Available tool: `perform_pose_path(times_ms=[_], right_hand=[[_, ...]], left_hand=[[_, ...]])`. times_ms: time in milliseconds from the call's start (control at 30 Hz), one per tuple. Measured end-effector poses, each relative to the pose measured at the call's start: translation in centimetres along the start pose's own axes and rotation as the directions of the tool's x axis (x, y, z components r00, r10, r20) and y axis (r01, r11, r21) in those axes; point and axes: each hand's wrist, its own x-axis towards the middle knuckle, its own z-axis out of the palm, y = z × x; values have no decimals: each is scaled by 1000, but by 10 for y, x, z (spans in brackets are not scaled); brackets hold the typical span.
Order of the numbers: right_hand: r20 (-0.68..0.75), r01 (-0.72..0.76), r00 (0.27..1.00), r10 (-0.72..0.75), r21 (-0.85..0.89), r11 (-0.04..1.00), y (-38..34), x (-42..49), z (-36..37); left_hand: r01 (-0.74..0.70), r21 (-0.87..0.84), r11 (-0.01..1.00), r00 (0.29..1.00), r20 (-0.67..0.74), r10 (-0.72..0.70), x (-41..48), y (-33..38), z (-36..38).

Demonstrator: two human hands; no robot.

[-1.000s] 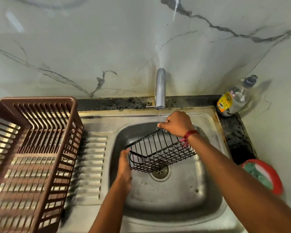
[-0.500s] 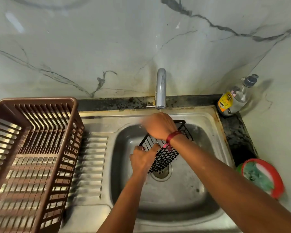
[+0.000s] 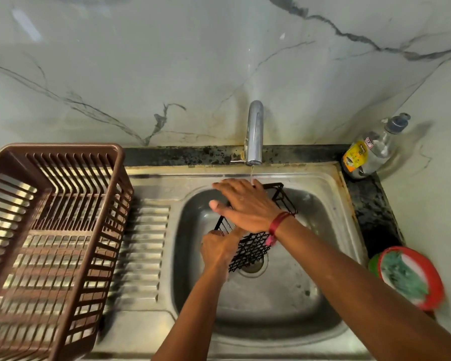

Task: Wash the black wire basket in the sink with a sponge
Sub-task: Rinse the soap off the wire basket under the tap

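Black wire basket (image 3: 250, 246) tilts in the sink (image 3: 284, 298) under the tap (image 3: 254, 131); our left hand (image 3: 218, 250) grips its near edge, our right hand (image 3: 242, 204) lies flat-fingered on top. We judge scrubbing not begun: the sponge (image 3: 401, 277) sits untouched, well right of that hand. The sink's far wall is close beyond it; room opens nearer us.

Brown plastic dish rack (image 3: 50, 243) sits wide at nine o'clock, chrome tap (image 3: 255, 131) stands at twelve with a thin stream running, a clear soap bottle (image 3: 370, 152) leans at two against the veined marble wall (image 3: 167, 61), and a red-rimmed dish (image 3: 438, 282) sits at four.
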Motion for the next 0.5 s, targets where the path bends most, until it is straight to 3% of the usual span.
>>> perform_pose_path(times_ms=[100,233,300,367,433,500], right_hand=[[-25,51,998,-51,7,999,-10,5,-3],[-12,-93,996,93,61,994,28,4,-13],[-36,-138,988,148,191,972,47,0,-14],[-115,-140,967,228,506,851,57,-3,-12],[-180,-94,910,373,788,609,61,-1,-9],[-198,-32,865,461,895,444,62,4,-9]], left_hand=[[32,-81,996,999,16,-31,0,0,-6],[34,-147,989,999,23,-31,10,-9,-23],[46,-161,986,997,61,-37,13,-10,-30],[79,-196,977,990,126,-55,14,-11,-35],[121,-243,963,975,210,-70,14,-13,-38],[155,-309,938,965,249,-78,13,-15,-39]])
